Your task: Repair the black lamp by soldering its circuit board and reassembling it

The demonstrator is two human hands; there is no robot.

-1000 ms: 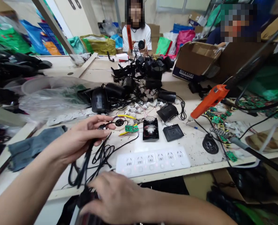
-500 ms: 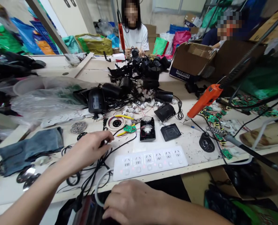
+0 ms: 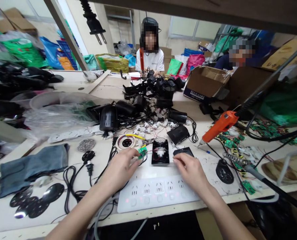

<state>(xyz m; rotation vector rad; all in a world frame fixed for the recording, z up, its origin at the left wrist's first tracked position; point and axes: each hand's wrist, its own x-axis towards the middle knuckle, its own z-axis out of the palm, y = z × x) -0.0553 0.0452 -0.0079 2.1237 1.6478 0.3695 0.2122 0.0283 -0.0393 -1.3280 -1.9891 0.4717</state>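
My left hand (image 3: 123, 166) reaches over the bench with bent fingers, thumb apart from them. Its fingertips are at the edge of a small green circuit board (image 3: 142, 152), wired in red to a black housing (image 3: 160, 156). A white motor-like part (image 3: 160, 153) sits inside that housing. Just right of the housing is my right hand (image 3: 192, 171), loosely bent, with nothing visible in it. It partly covers a flat black cover (image 3: 184, 151). Below both hands lies a white power strip (image 3: 158, 193), its right end hidden by my right wrist.
An orange electric screwdriver (image 3: 219, 126) hangs at right, near a soldering iron (image 3: 263, 180). Black housings (image 3: 108, 118) and cables pile up mid-bench. At left lie a blue-grey cloth (image 3: 34, 166) and dark discs (image 3: 38, 203). A person (image 3: 150, 60) sits opposite; another is behind a cardboard box (image 3: 203, 83).
My left hand has moved right to the circuit board. My right hand has risen from the bench's front edge to beside the black housing. The camera view has shifted.
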